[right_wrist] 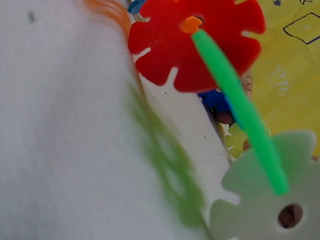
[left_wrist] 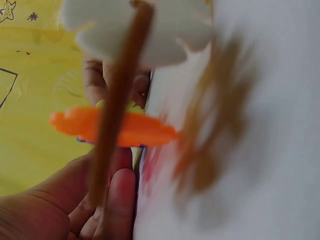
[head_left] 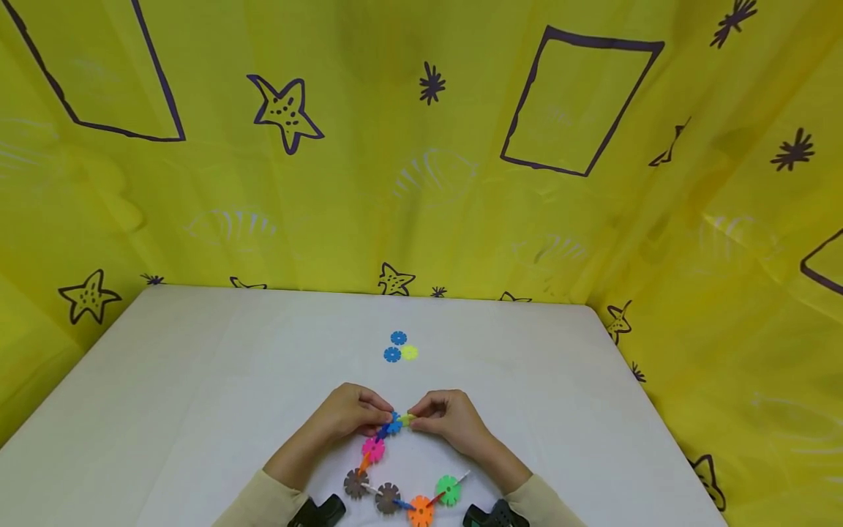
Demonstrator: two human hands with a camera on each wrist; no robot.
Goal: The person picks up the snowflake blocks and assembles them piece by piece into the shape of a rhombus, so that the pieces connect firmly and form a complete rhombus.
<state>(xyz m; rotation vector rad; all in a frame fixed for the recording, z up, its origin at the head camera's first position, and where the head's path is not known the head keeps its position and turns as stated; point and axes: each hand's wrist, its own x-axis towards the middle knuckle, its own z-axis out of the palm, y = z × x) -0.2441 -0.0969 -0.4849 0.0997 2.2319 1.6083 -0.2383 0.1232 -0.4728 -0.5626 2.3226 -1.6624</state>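
A chain of notched plastic discs curves across the table below my hands. My left hand pinches the chain's upper end at a blue disc. My right hand pinches a yellow disc edge-on against that blue one. Down from there run a pink disc, brown discs, an orange disc and a green disc, with a white disc at the other end. In the right wrist view, a red disc and the white disc partly hide the fingers.
Two loose blue discs and a loose yellow disc lie farther back on the white table. A yellow curtain with dark drawings hangs behind and beside the table. Black wrist devices sit near the front.
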